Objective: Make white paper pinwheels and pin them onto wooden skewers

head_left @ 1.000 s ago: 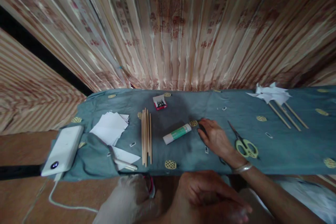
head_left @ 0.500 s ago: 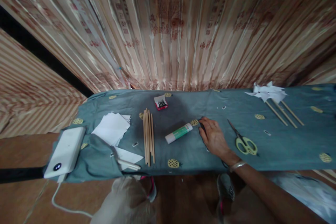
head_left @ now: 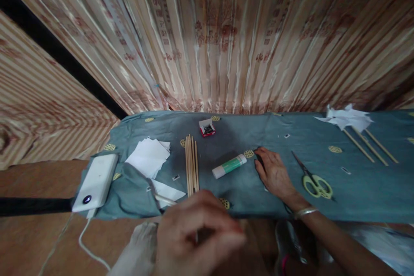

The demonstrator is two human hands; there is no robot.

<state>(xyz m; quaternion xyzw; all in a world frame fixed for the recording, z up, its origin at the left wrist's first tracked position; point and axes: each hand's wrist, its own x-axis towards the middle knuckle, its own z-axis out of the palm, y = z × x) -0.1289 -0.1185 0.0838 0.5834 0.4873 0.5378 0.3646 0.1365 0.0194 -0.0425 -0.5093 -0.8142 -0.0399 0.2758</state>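
Head view.
- Left hand (head_left: 197, 241): out of sight half a second ago, now risen in front of the tabletop's near edge. It is blurred, with fingers curled inward; I cannot tell whether it holds anything. It covers the near ends of the sticks (head_left: 191, 164).
- Right hand (head_left: 274, 174): unmoved, spread palm-down on the cloth, bangle (head_left: 305, 212) at the wrist.
- Glue stick (head_left: 229, 166): lying just left of the right hand, apart from it.
- Scissors (head_left: 313, 179): near the right hand's other side.
- Staple box (head_left: 207, 128): open, beyond the sticks.
- Papers (head_left: 148, 157): white, stacked left of the sticks.
- Power bank (head_left: 95, 181): on the left end, with its cable hanging down.
- Pinwheels (head_left: 347, 117): far right.
- Tabletop (head_left: 355, 185): covered in blue-grey cloth.
- Curtain (head_left: 226, 43): striped, behind.
- Floor (head_left: 32, 241): brown.
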